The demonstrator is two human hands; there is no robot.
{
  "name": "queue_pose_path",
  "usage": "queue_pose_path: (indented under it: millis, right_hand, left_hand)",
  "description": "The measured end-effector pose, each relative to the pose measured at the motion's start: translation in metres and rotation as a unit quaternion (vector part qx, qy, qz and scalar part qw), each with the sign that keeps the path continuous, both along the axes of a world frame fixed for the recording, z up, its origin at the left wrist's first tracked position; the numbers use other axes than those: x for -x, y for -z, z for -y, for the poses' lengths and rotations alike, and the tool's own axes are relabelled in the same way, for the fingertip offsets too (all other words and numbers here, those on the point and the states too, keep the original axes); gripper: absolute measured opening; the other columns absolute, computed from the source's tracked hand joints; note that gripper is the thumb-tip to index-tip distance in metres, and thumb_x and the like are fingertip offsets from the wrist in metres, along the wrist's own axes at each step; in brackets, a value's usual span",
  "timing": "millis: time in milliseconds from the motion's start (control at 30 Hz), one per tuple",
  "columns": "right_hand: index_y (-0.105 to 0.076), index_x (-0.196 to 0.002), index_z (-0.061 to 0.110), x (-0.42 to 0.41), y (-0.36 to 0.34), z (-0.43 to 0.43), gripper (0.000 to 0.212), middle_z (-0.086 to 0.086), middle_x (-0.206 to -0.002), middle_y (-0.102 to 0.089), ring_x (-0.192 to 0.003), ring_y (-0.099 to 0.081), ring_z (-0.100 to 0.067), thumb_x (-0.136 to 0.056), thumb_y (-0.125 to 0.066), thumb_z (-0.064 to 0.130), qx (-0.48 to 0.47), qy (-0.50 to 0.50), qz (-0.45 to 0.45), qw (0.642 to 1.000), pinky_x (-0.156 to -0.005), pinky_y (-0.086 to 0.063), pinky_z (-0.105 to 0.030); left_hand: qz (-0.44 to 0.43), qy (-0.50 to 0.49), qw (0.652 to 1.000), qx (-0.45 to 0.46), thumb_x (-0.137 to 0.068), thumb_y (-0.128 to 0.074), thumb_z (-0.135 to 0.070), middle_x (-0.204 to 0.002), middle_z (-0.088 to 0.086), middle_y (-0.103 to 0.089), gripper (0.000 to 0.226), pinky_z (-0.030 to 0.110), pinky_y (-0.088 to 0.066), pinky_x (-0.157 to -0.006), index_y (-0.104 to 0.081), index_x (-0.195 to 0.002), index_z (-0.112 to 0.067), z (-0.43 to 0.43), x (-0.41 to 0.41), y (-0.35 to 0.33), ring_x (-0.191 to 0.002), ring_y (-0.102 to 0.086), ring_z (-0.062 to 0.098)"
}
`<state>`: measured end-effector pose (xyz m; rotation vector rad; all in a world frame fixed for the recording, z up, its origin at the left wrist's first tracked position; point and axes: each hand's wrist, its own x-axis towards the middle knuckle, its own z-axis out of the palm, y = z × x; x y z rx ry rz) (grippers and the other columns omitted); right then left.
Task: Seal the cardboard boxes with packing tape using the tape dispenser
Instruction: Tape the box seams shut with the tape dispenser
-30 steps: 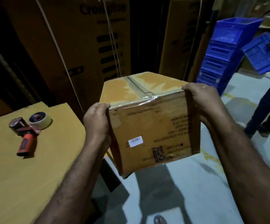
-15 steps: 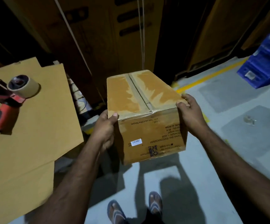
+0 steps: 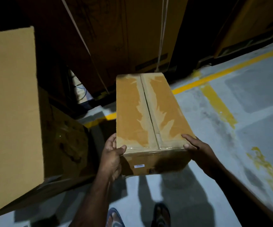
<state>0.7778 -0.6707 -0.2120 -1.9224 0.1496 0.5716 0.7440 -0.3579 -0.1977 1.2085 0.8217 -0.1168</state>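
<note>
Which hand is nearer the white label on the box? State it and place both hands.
Left. The left hand grips the box corner just left of the white label; the right hand holds the opposite corner.

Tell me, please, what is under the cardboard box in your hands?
Only grey floor in shadow shows below the cardboard box, gripped by the left hand and right hand. Its underside and the floor beneath are covered.
</note>
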Motion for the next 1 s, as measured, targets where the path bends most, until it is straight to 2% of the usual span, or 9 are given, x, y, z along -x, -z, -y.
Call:
queue_pose_path:
  millis: [100,200,300,467,600,667,800,900,1000]
  right_hand:
    - [-0.058,-0.134,0.038,-0.016,0.001,-0.006,0.045,0.025,-0.139,-0.049,-0.141,-0.024,0.005,-0.090,-0.063,0.044,0.033,-0.006,0.033,0.999,-0.111,-0.027,-0.030]
    - [-0.057,-0.138,0.033,-0.040,0.019,-0.008,0.048,0.010,-0.145,-0.048,-0.124,-0.025,0.028,-0.090,-0.062,0.038,0.061,-0.019,0.046,0.997,-0.100,-0.024,-0.015]
    - [-0.056,-0.139,0.029,-0.060,0.054,-0.016,0.045,-0.011,-0.153,-0.039,-0.138,-0.038,-0.015,-0.095,-0.062,0.022,0.159,-0.037,0.046,0.986,-0.096,-0.027,-0.017]
    - [-0.057,-0.134,0.019,-0.047,0.117,-0.037,0.055,-0.033,-0.151,-0.020,-0.131,-0.042,-0.041,-0.083,-0.073,0.027,0.276,-0.146,-0.020,0.950,-0.107,-0.037,-0.036]
    - [-0.058,-0.109,0.006,-0.025,0.123,-0.044,0.041,-0.043,-0.112,-0.047,-0.095,-0.054,-0.056,-0.075,-0.080,0.015,0.320,-0.198,0.045,0.925,-0.075,-0.054,-0.058]
    - [-0.059,-0.109,0.002,-0.023,0.100,-0.050,0.036,-0.039,-0.110,-0.050,-0.095,-0.053,-0.052,-0.082,-0.072,0.023,0.331,-0.222,0.066,0.915,-0.074,-0.054,-0.058]
    - [-0.047,-0.143,0.009,-0.016,0.036,-0.076,0.051,-0.025,-0.148,-0.037,-0.135,-0.036,-0.042,-0.098,-0.051,0.032,0.333,-0.242,0.051,0.910,-0.110,-0.033,-0.043]
    - [-0.045,-0.145,0.006,0.000,-0.004,-0.104,0.054,-0.022,-0.145,-0.045,-0.130,-0.044,-0.037,-0.099,-0.053,0.033,0.305,-0.269,0.052,0.912,-0.105,-0.034,-0.035]
    - [-0.038,-0.151,0.013,0.029,-0.045,-0.141,0.060,-0.015,-0.153,-0.040,-0.137,-0.042,-0.032,-0.099,-0.054,0.040,0.269,-0.313,0.056,0.909,-0.111,-0.032,-0.036]
  left_hand:
    - [0.011,-0.005,1.000,-0.002,-0.086,-0.040,0.027,-0.126,0.005,-0.067,0.062,0.029,-0.051,-0.090,-0.048,-0.138,-0.005,-0.003,-0.005,0.011,-0.109,-0.064,0.015]
    - [-0.001,0.057,0.996,-0.067,-0.085,-0.046,0.026,-0.132,0.009,-0.066,0.062,0.041,-0.048,-0.105,-0.052,-0.137,-0.007,-0.008,-0.017,0.028,-0.117,-0.063,0.020]
    - [-0.044,0.233,0.954,-0.185,-0.087,-0.062,0.013,-0.140,0.006,-0.061,0.061,0.038,-0.049,-0.107,-0.054,-0.139,-0.016,-0.005,-0.031,0.047,-0.125,-0.060,0.021]
    - [-0.112,0.392,0.890,-0.202,-0.093,-0.067,-0.022,-0.168,0.004,-0.016,0.082,0.037,-0.029,-0.122,-0.022,-0.160,-0.013,0.040,-0.036,0.072,-0.150,-0.030,0.024]
    - [-0.132,0.460,0.847,-0.232,-0.099,-0.063,-0.025,-0.170,0.001,0.003,0.079,0.025,-0.019,-0.118,-0.017,-0.162,-0.014,0.061,-0.034,0.071,-0.154,-0.015,0.021]
    - [-0.137,0.441,0.857,-0.229,-0.099,-0.062,-0.023,-0.170,0.001,0.000,0.076,0.023,-0.018,-0.117,-0.019,-0.161,-0.013,0.060,-0.026,0.060,-0.154,-0.014,0.020]
    - [-0.127,0.399,0.873,-0.251,-0.103,-0.057,-0.022,-0.167,0.012,-0.020,0.063,0.017,-0.016,-0.113,-0.029,-0.156,-0.002,0.050,0.004,0.010,-0.154,-0.015,0.021]
    - [-0.153,0.367,0.881,-0.255,-0.096,-0.066,-0.026,-0.160,0.013,-0.036,0.065,0.024,-0.028,-0.115,-0.041,-0.152,-0.005,0.034,0.045,-0.034,-0.148,-0.034,0.025]
    - [-0.155,0.299,0.912,-0.232,-0.092,-0.068,-0.020,-0.145,0.013,-0.054,0.055,0.021,-0.040,-0.096,-0.054,-0.141,0.000,0.008,0.093,-0.062,-0.133,-0.051,0.026]
